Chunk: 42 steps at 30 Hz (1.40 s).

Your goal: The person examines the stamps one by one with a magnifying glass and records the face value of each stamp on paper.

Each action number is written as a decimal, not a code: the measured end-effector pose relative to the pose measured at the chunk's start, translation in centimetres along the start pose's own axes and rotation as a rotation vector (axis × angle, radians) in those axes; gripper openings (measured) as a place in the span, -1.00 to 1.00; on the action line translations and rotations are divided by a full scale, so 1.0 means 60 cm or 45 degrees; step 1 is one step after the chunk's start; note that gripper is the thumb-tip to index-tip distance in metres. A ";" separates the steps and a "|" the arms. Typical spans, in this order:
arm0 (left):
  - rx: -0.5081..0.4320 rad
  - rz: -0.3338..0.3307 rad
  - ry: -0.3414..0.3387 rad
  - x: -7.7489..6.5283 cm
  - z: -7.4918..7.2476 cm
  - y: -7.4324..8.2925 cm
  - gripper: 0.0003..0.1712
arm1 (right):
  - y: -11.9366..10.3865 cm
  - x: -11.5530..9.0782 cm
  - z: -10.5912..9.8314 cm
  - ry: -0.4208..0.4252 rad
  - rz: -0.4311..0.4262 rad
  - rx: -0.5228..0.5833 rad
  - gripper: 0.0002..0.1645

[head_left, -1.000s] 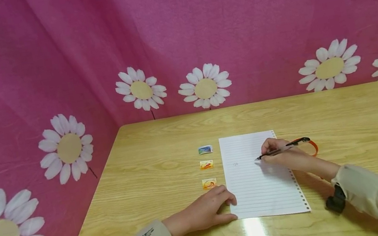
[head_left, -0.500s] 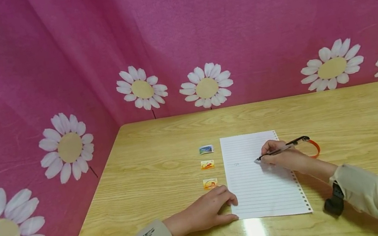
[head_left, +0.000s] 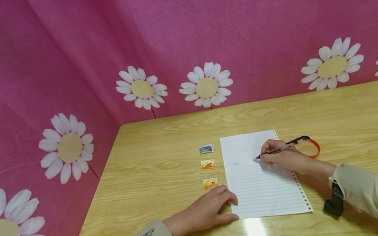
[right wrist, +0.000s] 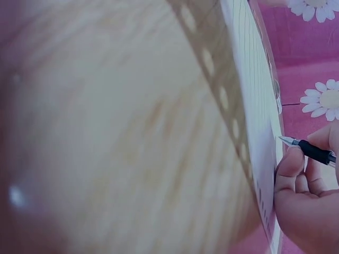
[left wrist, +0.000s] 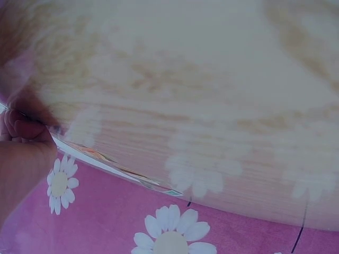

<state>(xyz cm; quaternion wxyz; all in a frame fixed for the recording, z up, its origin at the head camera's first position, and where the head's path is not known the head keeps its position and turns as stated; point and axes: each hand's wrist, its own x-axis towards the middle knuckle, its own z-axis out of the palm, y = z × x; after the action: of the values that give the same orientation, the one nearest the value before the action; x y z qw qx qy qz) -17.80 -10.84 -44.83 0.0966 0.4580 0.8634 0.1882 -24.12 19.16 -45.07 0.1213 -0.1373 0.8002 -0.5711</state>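
In the head view, my right hand (head_left: 282,156) pinches a pen (head_left: 299,140) between thumb and fingers. The dark grip and metal tip of the pen (right wrist: 312,151) show in the right wrist view. Its tip is at the lined sheet of paper (head_left: 263,193), right of a small handwritten mark that looks like a number (head_left: 236,164). My left hand (head_left: 207,209) rests at the lower left edge of the sheet, its fingers loosely bent, the fingertips on the paper. Just beyond it lies a small yellow-orange picture card (head_left: 209,183), its lower edge close to the knuckles.
A second yellow card (head_left: 207,164) and a blue-green one (head_left: 206,149) lie in a column left of the sheet. An orange loop (head_left: 316,148) shows beside the right hand. The wooden table (head_left: 151,162) meets a pink flowered cloth (head_left: 159,34) behind.
The pen's tip has shifted very slightly to the left, staying close to the same spot on the sheet. My left hand stays in place on the sheet's edge.
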 end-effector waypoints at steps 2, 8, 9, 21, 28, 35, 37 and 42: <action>-0.003 -0.005 -0.001 0.000 0.000 0.000 -0.67 | -0.001 0.000 0.001 0.008 0.004 0.006 -0.75; -0.005 -0.010 -0.005 0.000 -0.001 0.000 -0.67 | -0.001 0.000 0.003 0.004 0.008 -0.010 -0.75; -0.004 -0.009 -0.004 0.000 -0.001 0.000 -0.67 | -0.001 0.000 0.003 0.006 0.010 -0.020 -0.75; 0.006 -0.002 0.000 0.001 -0.001 0.000 -0.67 | 0.000 0.000 0.005 0.007 0.008 0.018 -0.75; 0.014 0.008 -0.004 0.001 0.000 -0.001 -0.67 | -0.001 -0.001 0.008 0.020 0.003 0.030 -0.72; 0.012 0.005 -0.001 0.000 -0.001 0.000 -0.67 | -0.001 -0.002 0.009 0.022 0.013 -0.010 -0.75; 0.012 0.004 -0.001 0.000 0.000 0.000 -0.67 | -0.001 -0.001 0.009 0.018 0.019 -0.016 -0.76; 0.015 0.007 -0.001 0.001 0.001 -0.002 -0.67 | -0.001 -0.001 0.007 0.002 0.033 -0.017 -0.76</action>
<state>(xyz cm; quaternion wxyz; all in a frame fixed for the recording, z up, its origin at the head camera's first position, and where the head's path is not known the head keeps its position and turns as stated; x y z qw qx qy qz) -17.88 -10.85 -44.90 0.0938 0.4612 0.8631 0.1831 -23.93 18.76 -45.13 0.1272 -0.1275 0.8058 -0.5641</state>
